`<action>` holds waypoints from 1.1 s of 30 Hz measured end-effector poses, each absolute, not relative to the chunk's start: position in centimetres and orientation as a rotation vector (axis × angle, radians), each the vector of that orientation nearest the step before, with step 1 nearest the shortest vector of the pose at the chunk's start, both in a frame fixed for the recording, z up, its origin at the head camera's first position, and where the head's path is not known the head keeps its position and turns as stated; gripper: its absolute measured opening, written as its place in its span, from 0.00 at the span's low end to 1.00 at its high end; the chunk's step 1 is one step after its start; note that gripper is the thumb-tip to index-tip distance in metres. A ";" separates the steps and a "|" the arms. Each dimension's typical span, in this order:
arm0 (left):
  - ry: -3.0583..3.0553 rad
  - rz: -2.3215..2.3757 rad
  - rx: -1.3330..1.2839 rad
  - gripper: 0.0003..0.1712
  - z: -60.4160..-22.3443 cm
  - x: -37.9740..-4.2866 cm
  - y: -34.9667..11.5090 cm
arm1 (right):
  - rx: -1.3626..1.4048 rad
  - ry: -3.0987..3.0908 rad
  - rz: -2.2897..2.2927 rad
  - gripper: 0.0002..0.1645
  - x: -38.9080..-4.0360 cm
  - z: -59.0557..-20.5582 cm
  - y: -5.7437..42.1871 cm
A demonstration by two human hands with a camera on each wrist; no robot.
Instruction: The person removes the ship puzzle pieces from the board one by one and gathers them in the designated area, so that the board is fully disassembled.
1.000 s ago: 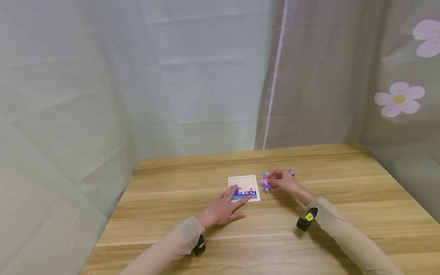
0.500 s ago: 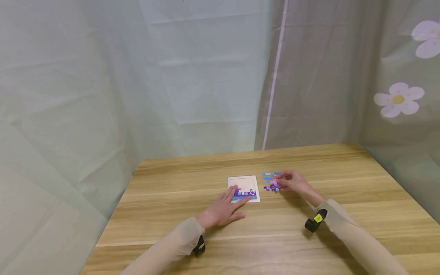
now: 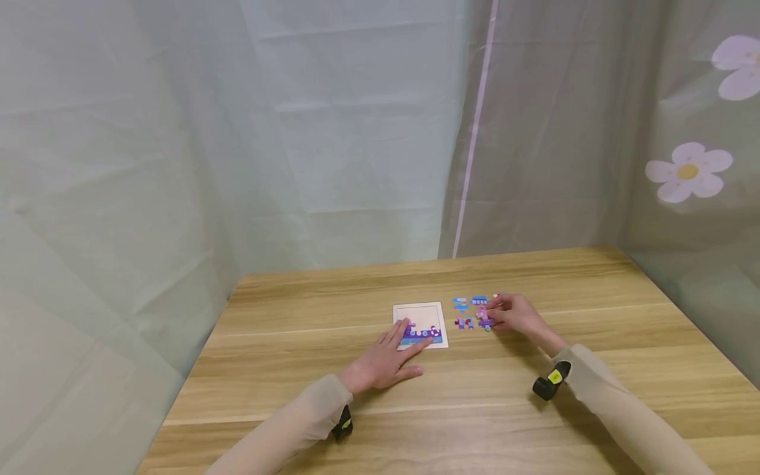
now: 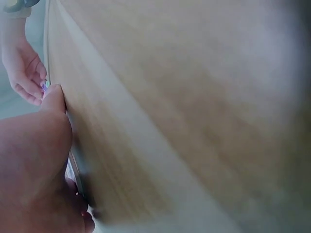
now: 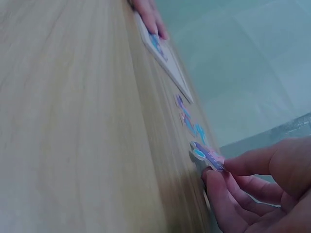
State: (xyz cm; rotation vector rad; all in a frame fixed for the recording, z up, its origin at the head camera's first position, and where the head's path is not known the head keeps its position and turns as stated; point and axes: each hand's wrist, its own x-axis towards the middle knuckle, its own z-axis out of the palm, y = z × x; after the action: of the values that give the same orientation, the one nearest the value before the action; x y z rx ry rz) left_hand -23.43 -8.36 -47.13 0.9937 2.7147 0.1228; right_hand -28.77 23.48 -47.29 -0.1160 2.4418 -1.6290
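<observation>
My left hand [image 3: 386,359] lies with outstretched fingers on a square white puzzle tray [image 3: 418,315]. Along the tray's lower part runs a strip of fitted purple and blue puzzle pieces [image 3: 424,334], partly covered by my fingers. To the right of the tray, my right hand [image 3: 518,315] pinches a pink and purple puzzle piece [image 3: 483,318] between thumb and fingers. The right wrist view shows this puzzle piece [image 5: 208,156] tilted, close over the tabletop, its near end hidden by the fingertips.
Between tray and right hand lie loose puzzle pieces: a blue and orange piece [image 3: 460,303], a blue piece [image 3: 479,301] and a purple and red piece [image 3: 465,323]. Another piece shows partly behind the right hand. Pale curtains [image 3: 356,165] hang behind the wooden table [image 3: 332,297].
My right hand has moved right with the pink and purple puzzle piece, away from the tray. Loose pieces it covered now show. My left hand stays put on the tray.
</observation>
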 end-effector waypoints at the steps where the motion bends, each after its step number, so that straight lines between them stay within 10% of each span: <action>1: 2.713 0.120 0.996 0.35 -47.1 -23.4 -8.4 | -0.110 2.455 -1.615 0.13 -28.8 -47.3 23.5; 33: 2.730 0.039 1.017 0.36 -46.4 -23.3 -8.1 | -0.212 2.729 -1.373 0.11 -28.7 -46.2 20.7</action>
State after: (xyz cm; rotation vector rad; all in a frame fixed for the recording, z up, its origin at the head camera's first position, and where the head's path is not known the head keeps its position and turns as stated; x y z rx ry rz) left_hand -23.32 -8.07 -46.39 1.0170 2.7305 0.0385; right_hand -28.68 20.67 -46.17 -0.2121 2.7290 -1.3728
